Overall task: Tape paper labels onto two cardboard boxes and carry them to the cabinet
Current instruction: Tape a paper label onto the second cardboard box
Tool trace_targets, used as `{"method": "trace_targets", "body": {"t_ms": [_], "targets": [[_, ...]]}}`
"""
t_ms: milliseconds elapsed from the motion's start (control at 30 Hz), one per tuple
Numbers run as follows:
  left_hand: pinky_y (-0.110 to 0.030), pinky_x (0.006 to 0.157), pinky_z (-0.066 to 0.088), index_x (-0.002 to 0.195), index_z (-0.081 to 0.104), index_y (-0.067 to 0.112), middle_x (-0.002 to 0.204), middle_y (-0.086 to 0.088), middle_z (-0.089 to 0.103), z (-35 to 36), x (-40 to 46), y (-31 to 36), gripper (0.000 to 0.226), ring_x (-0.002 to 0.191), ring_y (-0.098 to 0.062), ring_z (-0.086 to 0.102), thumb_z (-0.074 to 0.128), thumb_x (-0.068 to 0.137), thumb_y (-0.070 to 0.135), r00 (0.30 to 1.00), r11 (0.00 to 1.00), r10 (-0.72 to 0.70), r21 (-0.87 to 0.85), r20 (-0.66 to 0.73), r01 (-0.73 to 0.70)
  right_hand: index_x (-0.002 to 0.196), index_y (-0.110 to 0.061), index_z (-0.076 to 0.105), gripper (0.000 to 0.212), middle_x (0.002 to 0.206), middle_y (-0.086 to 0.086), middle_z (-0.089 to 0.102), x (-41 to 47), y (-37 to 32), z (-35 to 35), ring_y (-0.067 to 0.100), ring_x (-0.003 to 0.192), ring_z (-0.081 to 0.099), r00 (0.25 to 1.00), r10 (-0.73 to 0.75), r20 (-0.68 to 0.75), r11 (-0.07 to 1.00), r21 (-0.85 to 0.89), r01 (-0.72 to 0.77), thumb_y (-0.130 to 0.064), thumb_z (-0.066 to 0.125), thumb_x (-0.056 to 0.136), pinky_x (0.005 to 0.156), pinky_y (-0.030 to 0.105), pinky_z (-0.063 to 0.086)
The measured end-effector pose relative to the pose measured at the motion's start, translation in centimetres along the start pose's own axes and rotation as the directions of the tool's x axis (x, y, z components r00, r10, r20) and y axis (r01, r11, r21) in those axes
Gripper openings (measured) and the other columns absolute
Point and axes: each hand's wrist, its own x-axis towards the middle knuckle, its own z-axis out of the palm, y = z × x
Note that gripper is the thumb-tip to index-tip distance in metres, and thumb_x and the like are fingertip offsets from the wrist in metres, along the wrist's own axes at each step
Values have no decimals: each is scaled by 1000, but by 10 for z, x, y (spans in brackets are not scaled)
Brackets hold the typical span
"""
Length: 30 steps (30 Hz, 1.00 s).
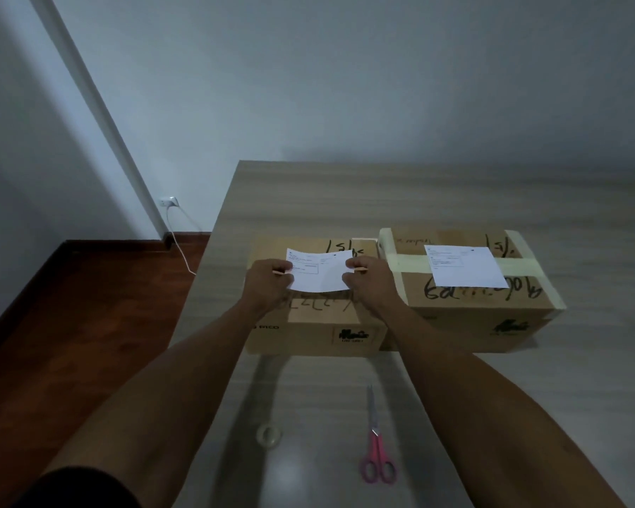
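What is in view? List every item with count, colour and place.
boxes: 2, brown, side by side on the table
labels: 2, white, one held over the left box, one lying on the right box
tape roll: 1, clear, near table edge
scissors: 1, pink handles, right of the roll
table: 1, grey wood
cable: 1, white, from the wall socket
left hand: pinches the label's left edge
right hand: pinches its right edge

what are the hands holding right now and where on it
Both hands pinch one paper label over the left box: the left hand at its left edge, the right hand at its right edge.
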Motion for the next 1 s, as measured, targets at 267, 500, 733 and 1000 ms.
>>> {"method": "trace_targets", "body": {"t_ms": [267, 500, 733, 1000], "targets": [[-35, 105, 42, 139, 61, 4, 140, -18, 58, 12, 17, -33, 42, 125, -32, 56, 61, 98, 13, 983, 928, 135, 331, 127, -170, 118, 5, 69, 26, 153, 16, 46, 13, 24, 25, 29, 140, 43, 966, -175, 192, 863, -442, 245, -9, 61, 98, 112, 31, 33], [-44, 107, 38, 133, 62, 14, 157, -7, 43, 18, 9, -52, 35, 136, -31, 45, 48, 102, 22, 939, 740, 283, 578, 197, -344, 85, -5, 65, 19, 101, 15, 68, 6, 31, 33, 32, 94, 59, 924, -349, 159, 752, -541, 377, -7, 53, 100, 99, 38, 41], [-44, 108, 38, 136, 59, 17, 155, -4, 49, 20, 11, -55, 36, 136, -30, 46, 43, 105, 24, 942, 729, 259, 597, 212, -334, 96, -5, 65, 19, 115, 18, 67, 7, 31, 35, 36, 106, 57, 952, -268, 151, 809, -500, 307, -14, 50, 102, 100, 40, 42], [-45, 108, 40, 138, 59, 16, 152, -7, 51, 15, 11, -48, 37, 130, -28, 51, 42, 106, 25, 936, 791, 297, 500, 190, -353, 96, 5, 66, 18, 107, 18, 68, -1, 21, 29, 33, 101, 60, 962, -263, 76, 875, -400, 271, -8, 53, 98, 92, 45, 50]]}}
